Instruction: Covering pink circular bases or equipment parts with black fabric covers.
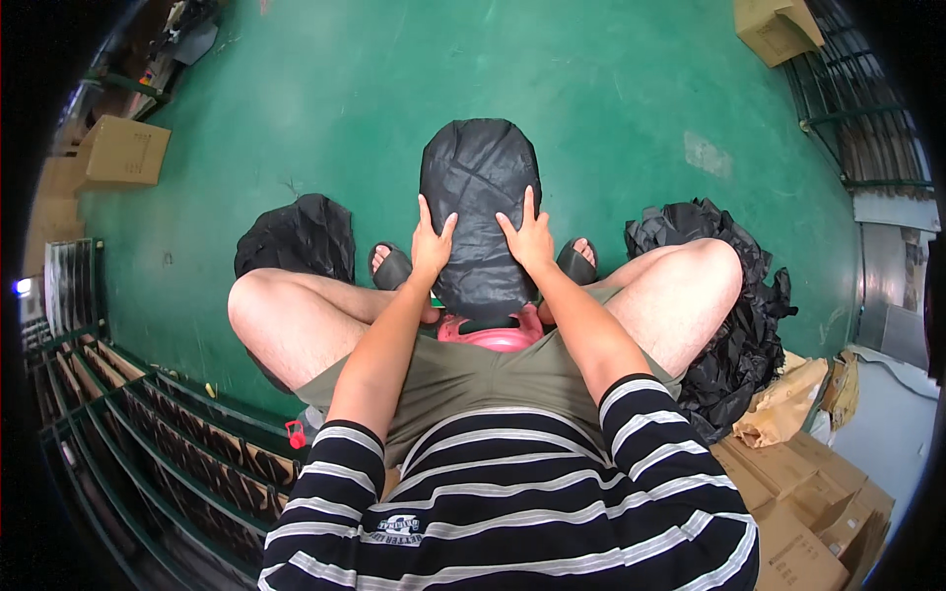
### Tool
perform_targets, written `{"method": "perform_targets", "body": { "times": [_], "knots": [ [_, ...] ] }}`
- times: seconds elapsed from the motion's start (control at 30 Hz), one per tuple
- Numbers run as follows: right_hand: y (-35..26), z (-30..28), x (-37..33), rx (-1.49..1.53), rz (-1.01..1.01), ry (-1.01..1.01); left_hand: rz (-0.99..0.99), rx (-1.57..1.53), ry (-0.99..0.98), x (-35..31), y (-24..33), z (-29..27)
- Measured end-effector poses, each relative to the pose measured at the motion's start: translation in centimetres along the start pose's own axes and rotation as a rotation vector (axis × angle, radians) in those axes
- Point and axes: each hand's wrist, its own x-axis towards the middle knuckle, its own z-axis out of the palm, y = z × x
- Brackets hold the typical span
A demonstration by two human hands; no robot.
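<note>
Between my knees stands a dark oval object with a wrinkled, thin black covering; its exact kind I cannot tell. My left hand holds its left side, and my right hand holds the right side opposite. Both thumbs rest on the near face with index fingers pointing up along it, while the other fingers go out of sight around the edges. The lower end of the oval object comes down in front of a pink plastic piece between my thighs.
A black crumpled sheet pile lies by my right leg, a smaller black bundle by my left. Cardboard boxes and a brown paper bag sit behind right. Metal racks line the left; another carton stands far left on the green floor.
</note>
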Motion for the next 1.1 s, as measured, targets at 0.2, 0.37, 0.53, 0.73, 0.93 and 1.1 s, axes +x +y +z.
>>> {"method": "perform_targets", "body": {
  "times": [0.2, 0.37, 0.53, 0.73, 0.93, 1.1],
  "knots": [
    [-1.4, -3.4, -0.4, -0.558, -0.039, -0.296, 0.164, 0.415, 0.309, -0.8, -1.0, 1.0],
    [-5.0, -14.5, -7.0, -0.165, -0.533, -0.246, 0.831, 0.533, 0.073, -2.4, 1.9, -0.5],
    [-1.4, -27.8, -12.7, 0.344, -0.480, 0.723, 0.862, 0.539, -0.295, -6.6, 4.4, -1.6],
    [26.2, -28.4, -14.8, 1.004, 0.310, 1.056, 0.782, 0.685, -0.504, -9.1, 6.4, -0.9],
    [41.1, -11.1, -22.2, 1.111, 1.071, 0.667, 0.697, 0.778, -0.590, -8.9, 7.1, -1.0],
    [44.6, -1.2, -24.4, 0.469, 1.370, 0.362, 0.655, 0.805, -0.662, -8.5, 8.2, 0.1]
  ]
}}
